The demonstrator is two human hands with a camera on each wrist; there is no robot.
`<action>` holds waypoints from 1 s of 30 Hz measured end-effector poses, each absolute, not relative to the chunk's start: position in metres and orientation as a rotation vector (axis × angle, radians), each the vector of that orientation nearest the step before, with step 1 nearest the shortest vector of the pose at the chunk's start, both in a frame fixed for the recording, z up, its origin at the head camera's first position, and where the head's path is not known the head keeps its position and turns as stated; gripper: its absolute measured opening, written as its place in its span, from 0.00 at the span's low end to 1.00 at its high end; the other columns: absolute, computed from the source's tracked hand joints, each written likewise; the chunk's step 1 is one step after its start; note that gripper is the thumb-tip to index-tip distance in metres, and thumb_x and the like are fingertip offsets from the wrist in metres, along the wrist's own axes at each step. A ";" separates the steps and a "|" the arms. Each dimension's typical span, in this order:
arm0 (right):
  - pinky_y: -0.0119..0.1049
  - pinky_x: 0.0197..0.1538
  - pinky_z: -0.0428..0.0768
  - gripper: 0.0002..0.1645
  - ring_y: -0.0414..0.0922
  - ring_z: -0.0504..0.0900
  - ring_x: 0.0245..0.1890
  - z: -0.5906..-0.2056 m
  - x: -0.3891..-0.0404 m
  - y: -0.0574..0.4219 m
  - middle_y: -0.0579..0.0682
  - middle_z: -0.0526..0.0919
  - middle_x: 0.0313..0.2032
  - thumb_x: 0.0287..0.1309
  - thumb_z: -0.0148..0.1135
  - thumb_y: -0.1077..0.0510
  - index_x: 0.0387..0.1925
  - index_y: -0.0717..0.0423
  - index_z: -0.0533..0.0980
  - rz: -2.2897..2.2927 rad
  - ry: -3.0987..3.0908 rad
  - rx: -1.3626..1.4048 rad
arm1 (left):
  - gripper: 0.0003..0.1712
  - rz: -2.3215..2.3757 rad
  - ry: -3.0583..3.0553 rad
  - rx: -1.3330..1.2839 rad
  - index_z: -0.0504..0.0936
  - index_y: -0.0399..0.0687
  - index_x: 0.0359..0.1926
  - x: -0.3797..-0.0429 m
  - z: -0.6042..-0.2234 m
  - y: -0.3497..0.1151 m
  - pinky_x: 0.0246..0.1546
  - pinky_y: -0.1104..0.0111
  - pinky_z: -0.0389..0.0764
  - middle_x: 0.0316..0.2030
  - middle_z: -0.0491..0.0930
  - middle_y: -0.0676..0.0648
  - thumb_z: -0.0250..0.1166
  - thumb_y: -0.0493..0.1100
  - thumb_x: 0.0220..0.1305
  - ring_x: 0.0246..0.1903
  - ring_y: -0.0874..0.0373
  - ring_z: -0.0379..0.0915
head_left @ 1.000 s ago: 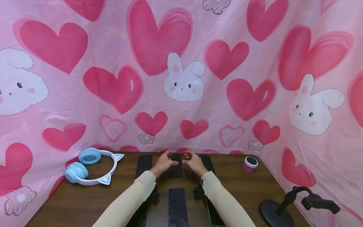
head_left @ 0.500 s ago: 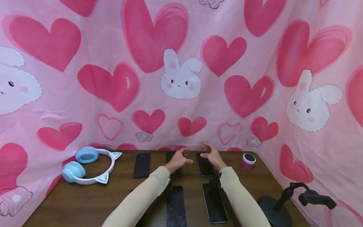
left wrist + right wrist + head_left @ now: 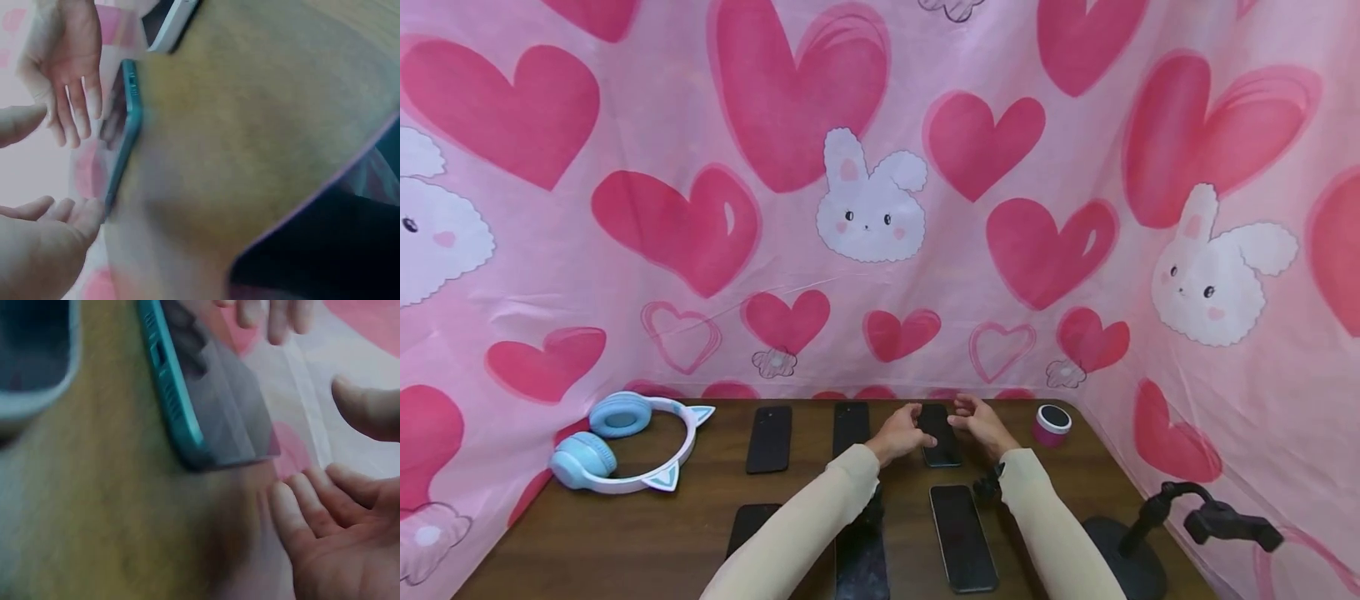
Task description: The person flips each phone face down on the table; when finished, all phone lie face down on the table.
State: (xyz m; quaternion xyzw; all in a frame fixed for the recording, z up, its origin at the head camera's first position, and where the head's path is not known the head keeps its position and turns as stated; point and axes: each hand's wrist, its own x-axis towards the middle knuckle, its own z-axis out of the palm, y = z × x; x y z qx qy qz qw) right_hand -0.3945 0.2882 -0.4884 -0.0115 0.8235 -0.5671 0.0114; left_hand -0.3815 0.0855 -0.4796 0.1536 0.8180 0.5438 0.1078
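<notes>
At the back right of the table lies a dark-screened phone [image 3: 942, 448] with a teal edge, which shows in the left wrist view as a teal-sided phone [image 3: 127, 119]. My left hand [image 3: 898, 435] is beside it on the left, fingers relaxed and thumb reaching over its near part. On its other side hovers my right hand [image 3: 983, 427], fingers loosely bent. In the right wrist view the right hand [image 3: 350, 537] is apart from the phone [image 3: 219, 394]. Whether the left fingertips touch the phone I cannot tell. Neither hand holds anything.
More phones lie in two rows: a back left phone [image 3: 769, 439], a back middle phone [image 3: 851, 427], a front right phone [image 3: 962, 537], a front middle phone [image 3: 861, 560] and a front left phone [image 3: 751, 525]. Around them are cat-ear headphones [image 3: 658, 479], a pink-white round object [image 3: 1051, 423] and a black stand [image 3: 1123, 558].
Both hands have moved right, from either side of the back middle phone to either side of the back right phone. The back middle phone is now uncovered; the phones appear to stay in place.
</notes>
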 end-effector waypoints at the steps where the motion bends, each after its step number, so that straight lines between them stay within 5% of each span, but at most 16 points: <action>1: 0.59 0.71 0.70 0.39 0.65 0.69 0.67 -0.490 -0.393 0.289 0.70 0.67 0.69 0.64 0.62 0.64 0.72 0.68 0.60 -1.748 2.562 -0.028 | 0.46 1.577 2.414 0.427 0.64 0.34 0.72 -0.380 -0.482 0.085 0.69 0.47 0.71 0.70 0.69 0.34 0.74 0.39 0.55 0.67 0.39 0.69; 30: 0.60 0.68 0.73 0.41 0.66 0.74 0.63 -0.496 -0.390 0.281 0.72 0.71 0.67 0.58 0.65 0.65 0.70 0.71 0.62 -1.621 2.589 -0.057 | 0.48 1.608 2.276 0.392 0.62 0.34 0.73 -0.372 -0.488 0.085 0.70 0.42 0.68 0.73 0.63 0.33 0.74 0.37 0.55 0.69 0.38 0.66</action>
